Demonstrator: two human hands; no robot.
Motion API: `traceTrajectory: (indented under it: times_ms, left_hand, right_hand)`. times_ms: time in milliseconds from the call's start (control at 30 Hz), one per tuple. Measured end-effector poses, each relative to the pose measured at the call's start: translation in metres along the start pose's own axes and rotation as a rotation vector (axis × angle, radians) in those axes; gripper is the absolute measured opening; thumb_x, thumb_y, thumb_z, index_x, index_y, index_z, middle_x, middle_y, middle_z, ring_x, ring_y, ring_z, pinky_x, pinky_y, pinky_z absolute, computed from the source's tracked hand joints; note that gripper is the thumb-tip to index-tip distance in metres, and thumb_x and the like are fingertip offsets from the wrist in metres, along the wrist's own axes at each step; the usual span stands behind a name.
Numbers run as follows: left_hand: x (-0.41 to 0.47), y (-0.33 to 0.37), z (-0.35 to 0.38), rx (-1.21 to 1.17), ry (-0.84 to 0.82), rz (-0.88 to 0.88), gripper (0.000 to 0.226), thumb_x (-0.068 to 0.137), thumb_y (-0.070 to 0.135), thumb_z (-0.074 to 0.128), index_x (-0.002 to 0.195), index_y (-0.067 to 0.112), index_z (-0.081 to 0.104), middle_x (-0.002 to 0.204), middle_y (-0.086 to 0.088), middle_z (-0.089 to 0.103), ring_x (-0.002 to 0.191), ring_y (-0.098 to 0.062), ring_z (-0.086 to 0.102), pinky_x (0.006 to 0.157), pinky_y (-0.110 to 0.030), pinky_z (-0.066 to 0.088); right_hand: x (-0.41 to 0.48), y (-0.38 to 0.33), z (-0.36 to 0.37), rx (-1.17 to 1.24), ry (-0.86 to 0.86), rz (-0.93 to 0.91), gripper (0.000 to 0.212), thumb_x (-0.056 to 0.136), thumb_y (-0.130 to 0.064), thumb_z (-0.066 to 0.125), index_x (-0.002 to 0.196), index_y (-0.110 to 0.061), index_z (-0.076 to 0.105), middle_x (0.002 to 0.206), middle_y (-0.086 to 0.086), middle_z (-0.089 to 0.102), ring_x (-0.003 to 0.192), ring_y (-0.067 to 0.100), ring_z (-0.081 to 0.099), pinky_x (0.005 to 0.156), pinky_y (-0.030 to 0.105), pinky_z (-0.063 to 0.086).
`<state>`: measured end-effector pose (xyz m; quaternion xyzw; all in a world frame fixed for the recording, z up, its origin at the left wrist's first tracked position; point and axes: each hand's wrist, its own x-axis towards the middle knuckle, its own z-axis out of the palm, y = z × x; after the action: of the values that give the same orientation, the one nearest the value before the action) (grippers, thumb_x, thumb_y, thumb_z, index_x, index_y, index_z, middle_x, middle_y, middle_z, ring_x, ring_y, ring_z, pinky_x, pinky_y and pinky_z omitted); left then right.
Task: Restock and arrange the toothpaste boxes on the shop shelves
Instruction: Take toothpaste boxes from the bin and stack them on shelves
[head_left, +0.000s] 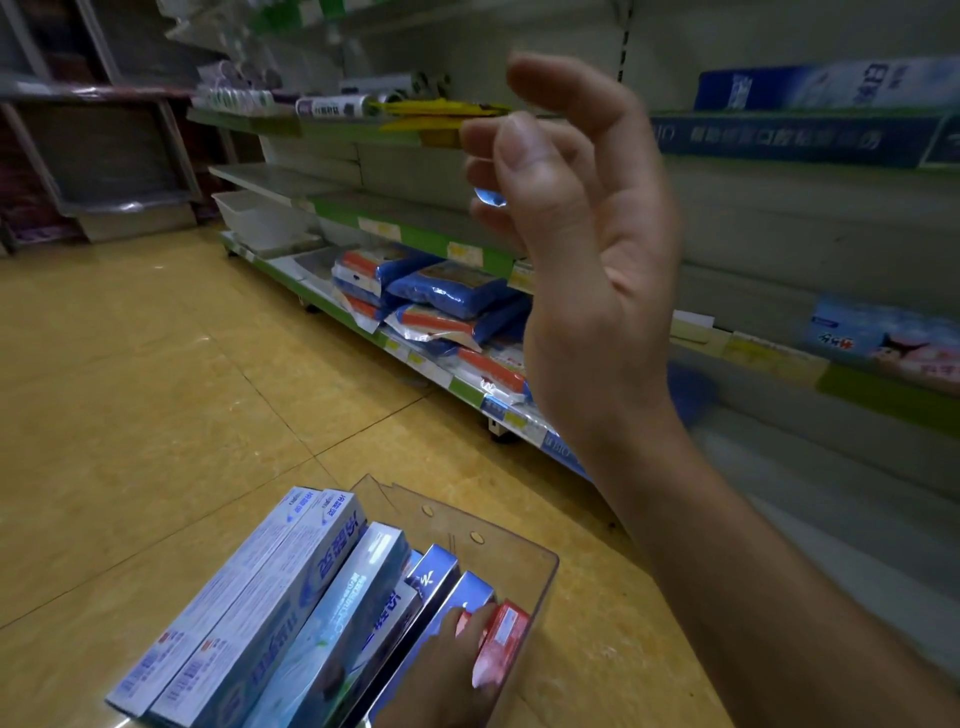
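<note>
Though left hand (447, 670) half offscreen, grip unclear; right hand (587, 249) slack, fingers apart.

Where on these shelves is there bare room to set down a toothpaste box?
Free: the middle shelf, above the blue packets and left of the right hand. Crowded: the bottom shelf, heaped with those packets beside a white bin.

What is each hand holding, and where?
Right hand seems to hold nothing. Left hand touches the red box in the clear tray; whether it grips cannot be told.
</note>
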<state>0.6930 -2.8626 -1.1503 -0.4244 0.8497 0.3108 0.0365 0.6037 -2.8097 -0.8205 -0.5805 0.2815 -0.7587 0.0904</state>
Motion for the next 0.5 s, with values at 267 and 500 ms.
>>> traceTrajectory:
  times_ms: [267, 500]
  left_hand:
    - [-0.001, 0.001, -0.012, -0.062, 0.096, -0.126, 0.067, 0.070, 0.047, 0.071, 0.125, 0.025, 0.040, 0.123, 0.001, 0.037, 0.110, -0.017, 0.054, 0.098, -0.038, 0.047]
    - [-0.003, 0.052, -0.093, -0.322, 0.436, 0.082, 0.066, 0.065, 0.022, 0.080, 0.119, 0.020, 0.041, 0.114, 0.007, 0.036, 0.099, -0.011, 0.052, 0.079, -0.026, 0.055]
  right_hand:
    - [0.001, -0.004, -0.003, -0.058, 0.002, -0.012, 0.028, 0.086, -0.028, 0.047, 0.111, -0.015, 0.048, 0.098, 0.008, 0.063, 0.091, 0.012, 0.063, 0.082, 0.029, 0.053]
    - [-0.007, 0.008, -0.006, -0.085, -0.010, 0.004, 0.024, 0.089, -0.024, 0.047, 0.111, -0.016, 0.047, 0.098, 0.009, 0.062, 0.091, 0.012, 0.062, 0.078, 0.025, 0.051]
